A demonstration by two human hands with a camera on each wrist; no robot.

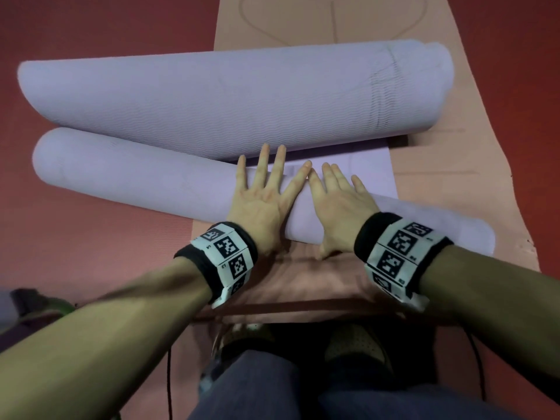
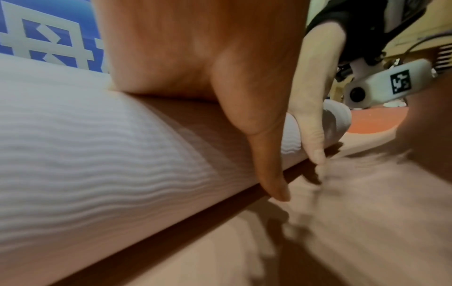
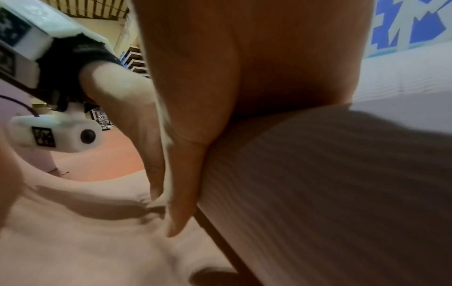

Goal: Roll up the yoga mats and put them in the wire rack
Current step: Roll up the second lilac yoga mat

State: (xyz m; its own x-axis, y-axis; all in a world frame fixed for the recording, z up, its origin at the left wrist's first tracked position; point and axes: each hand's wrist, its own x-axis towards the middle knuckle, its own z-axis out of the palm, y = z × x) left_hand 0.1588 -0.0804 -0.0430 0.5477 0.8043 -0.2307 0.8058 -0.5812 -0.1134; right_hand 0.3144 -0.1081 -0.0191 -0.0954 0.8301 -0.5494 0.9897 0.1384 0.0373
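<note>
Pressing flat on the near roll (image 1: 136,180), both hands, left (image 1: 260,201) and right (image 1: 339,204), are lying released, fingers straight; the bigger roll (image 1: 212,101) is sitting just beyond the fingertips. Uneven pushing could be skewing the roll into a cone.

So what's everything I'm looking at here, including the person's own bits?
Lilac ribbed foam yoga mat, fully rolled: one, pale purple, lying crosswise, farther from the person.
Lilac foam yoga mat being rolled: one, pale purple, nearer roll, a short flat strip left ahead of it.
Pink flat yoga mat: one, salmon pink, spread out under both lilac mats.
Red padded floor: dark red, all around.
Blue and white wall pattern: one, background of the wrist views.
Shoes: two, dark, bottom centre.
Marker wristbands: two, black and white, one per wrist.
Left hand: flat, fingers straight, pressing the nearer roll.
Right hand: the same, beside it.
</note>
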